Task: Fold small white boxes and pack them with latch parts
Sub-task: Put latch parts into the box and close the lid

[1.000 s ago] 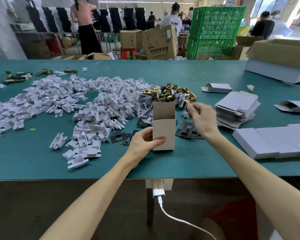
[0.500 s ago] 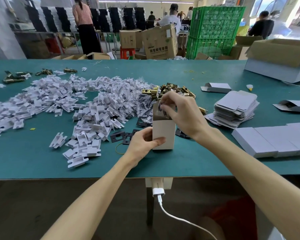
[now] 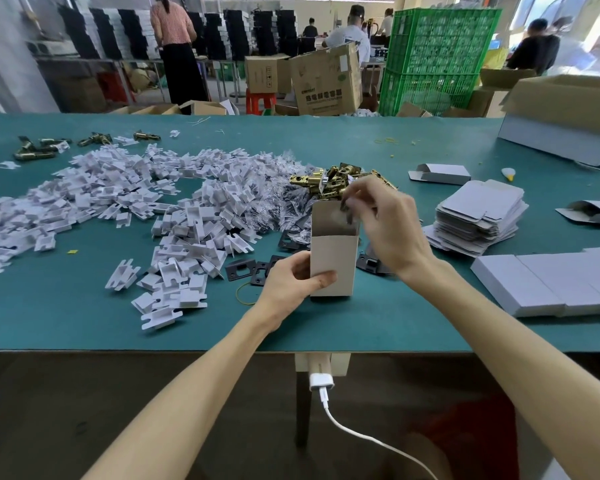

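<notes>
Cardboard this thin is judged light and crushable: the small white box (image 3: 333,261), upright on the bench (image 3: 84,323), is clasped low at one side by the left grip (image 3: 291,282). Over its open mouth the right grip (image 3: 385,226) is curled; contents cannot be told.

Factory packing floor. A long green tabletop (image 3: 84,306) is heaped with small white inserts (image 3: 118,195), brass latch parts (image 3: 326,183) and black strike plates (image 3: 241,270), beside a stack of flat box blanks (image 3: 478,216) and a row of closed white boxes (image 3: 548,285). Beyond it stand brown shipping cartons (image 3: 326,81), stacked green plastic crates (image 3: 437,60), tall dark stacks of goods (image 3: 236,32) and several other workers (image 3: 177,46), most with their backs turned.
</notes>
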